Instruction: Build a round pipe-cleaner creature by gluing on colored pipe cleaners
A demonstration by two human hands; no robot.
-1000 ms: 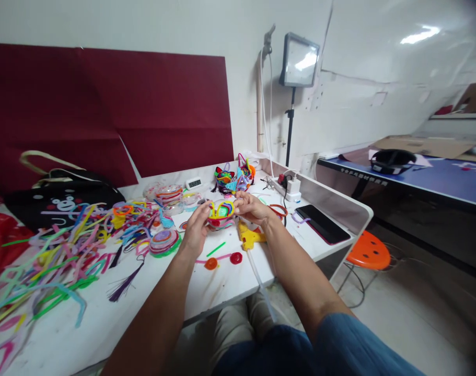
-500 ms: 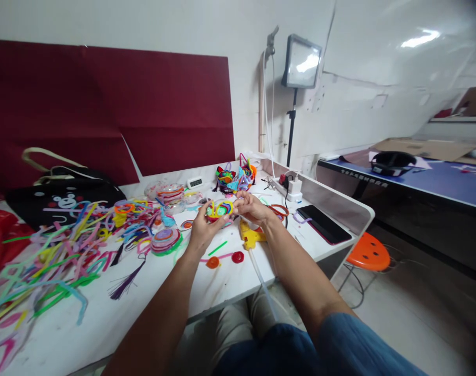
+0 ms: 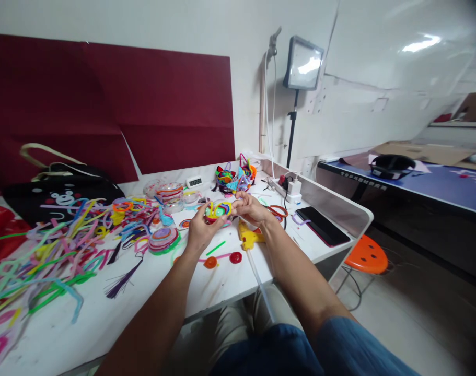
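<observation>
Our left hand (image 3: pixel 200 230) curls half-closed around the colourful coiled piece (image 3: pixel 218 210), steadying it above the desk (image 3: pixel 206 295), back from the front edge. Our right hand (image 3: pixel 252 210) pinches beside its rim, perhaps on something too small to tell. The yellow glue gun (image 3: pixel 247 237) lies near, within easy reach.

Yellow glue gun (image 3: pixel 248 235), orange stool (image 3: pixel 367 254) with dark spots, maroon sheet (image 3: pixel 175 104)

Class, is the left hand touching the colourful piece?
Touching: the head view shows the left hand holding the colourful piece, thumb over its near edge.
</observation>
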